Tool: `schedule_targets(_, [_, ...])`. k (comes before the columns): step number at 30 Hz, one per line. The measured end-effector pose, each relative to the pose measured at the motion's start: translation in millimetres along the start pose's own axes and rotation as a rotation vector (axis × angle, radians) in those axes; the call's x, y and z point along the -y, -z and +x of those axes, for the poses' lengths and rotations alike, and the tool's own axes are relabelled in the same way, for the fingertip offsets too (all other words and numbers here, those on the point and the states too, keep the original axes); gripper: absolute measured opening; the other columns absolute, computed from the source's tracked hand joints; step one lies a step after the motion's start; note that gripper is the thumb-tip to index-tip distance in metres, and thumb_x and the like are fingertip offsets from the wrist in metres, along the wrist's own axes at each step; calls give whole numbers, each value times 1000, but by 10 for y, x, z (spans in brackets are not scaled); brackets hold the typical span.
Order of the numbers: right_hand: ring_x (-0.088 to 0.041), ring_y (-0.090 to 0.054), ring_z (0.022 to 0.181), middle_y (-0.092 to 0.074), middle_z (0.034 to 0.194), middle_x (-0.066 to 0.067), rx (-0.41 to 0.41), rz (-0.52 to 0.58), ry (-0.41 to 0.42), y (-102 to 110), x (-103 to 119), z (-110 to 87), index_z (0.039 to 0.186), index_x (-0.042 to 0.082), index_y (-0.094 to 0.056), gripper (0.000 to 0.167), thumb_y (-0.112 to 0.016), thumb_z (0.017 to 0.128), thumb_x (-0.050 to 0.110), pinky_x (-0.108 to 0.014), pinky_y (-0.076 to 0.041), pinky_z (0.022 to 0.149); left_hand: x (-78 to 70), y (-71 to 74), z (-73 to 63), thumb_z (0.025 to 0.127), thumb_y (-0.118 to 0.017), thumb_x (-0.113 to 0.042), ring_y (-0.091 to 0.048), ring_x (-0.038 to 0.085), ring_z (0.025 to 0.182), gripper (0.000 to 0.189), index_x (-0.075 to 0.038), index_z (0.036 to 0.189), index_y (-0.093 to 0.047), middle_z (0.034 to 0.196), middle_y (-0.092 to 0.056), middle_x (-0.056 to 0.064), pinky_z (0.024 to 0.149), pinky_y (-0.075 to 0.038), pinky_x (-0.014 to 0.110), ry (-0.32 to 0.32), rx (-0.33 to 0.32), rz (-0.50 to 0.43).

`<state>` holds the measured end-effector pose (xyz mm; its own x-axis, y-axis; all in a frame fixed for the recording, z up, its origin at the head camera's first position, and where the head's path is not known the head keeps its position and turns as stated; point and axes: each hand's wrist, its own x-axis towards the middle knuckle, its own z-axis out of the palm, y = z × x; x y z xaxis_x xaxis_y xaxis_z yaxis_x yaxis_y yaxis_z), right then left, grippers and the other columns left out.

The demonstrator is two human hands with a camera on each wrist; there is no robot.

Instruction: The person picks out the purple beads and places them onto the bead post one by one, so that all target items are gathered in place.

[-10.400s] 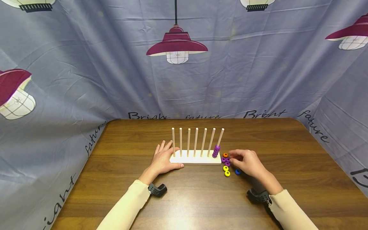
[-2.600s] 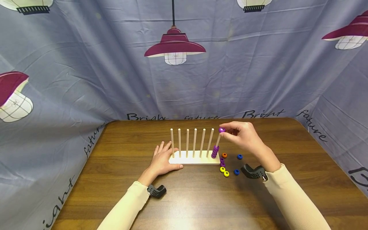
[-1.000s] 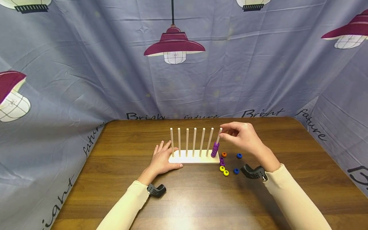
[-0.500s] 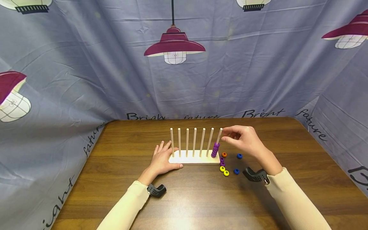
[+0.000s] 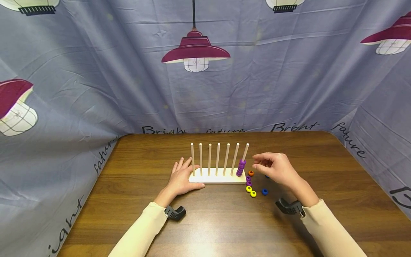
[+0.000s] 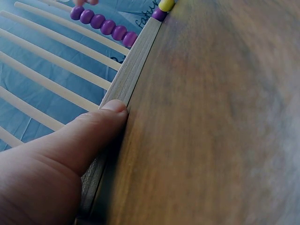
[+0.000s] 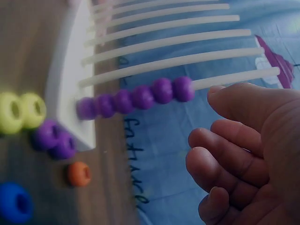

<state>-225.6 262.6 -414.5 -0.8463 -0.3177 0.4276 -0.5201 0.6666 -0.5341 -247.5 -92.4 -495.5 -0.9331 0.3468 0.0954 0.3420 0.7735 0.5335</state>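
A pale wooden bead stand [image 5: 216,179] with a row of several upright pegs is on the table. My left hand [image 5: 181,179] holds its left end, thumb along the front edge and the other fingers spread behind. Several purple beads [image 5: 240,168] are stacked on the rightmost peg; its top part is bare. My right hand [image 5: 278,169] hovers to the right of that peg, fingers loosely bent, nothing between thumb and fingertips. Below it lies an orange bead [image 5: 251,173]. Two loose purple beads [image 7: 63,145] lie against the stand's right end.
Two yellow beads [image 5: 249,189] lie in front of the purple ones. A blue bead [image 5: 264,192] sits further right, and another blue bead [image 5: 267,176] is partly hidden under my right hand. A grey-blue curtain [image 5: 205,100] hangs behind the wooden table [image 5: 205,221].
A purple bead pinched at the tip of the rightmost peg has dropped onto the stack, which is taller. My right hand let go, then moved down and right. My left hand stayed put.
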Motion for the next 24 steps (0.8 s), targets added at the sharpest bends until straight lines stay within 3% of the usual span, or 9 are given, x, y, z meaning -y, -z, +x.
schedule_targets(14, [6,-55,65,-75,78,0,72,-1,-120,-185,-183,-262,101,-1,-78,21,-81,82,8,-20,-49,57,9,3,3,73,-84,-52,-22,52,153,75,-18,136,-65,162,-38,22,124,-14,67,1,2,7])
schedule_targets(24, [6,-55,65,-75,79,1,109,23,-131,-279,-253,-357,100,0,-78,20,-81,82,9,-20,-49,56,19,-7,7,73,-84,-53,-22,51,153,75,-18,137,-65,162,-38,22,124,-14,67,1,5,13])
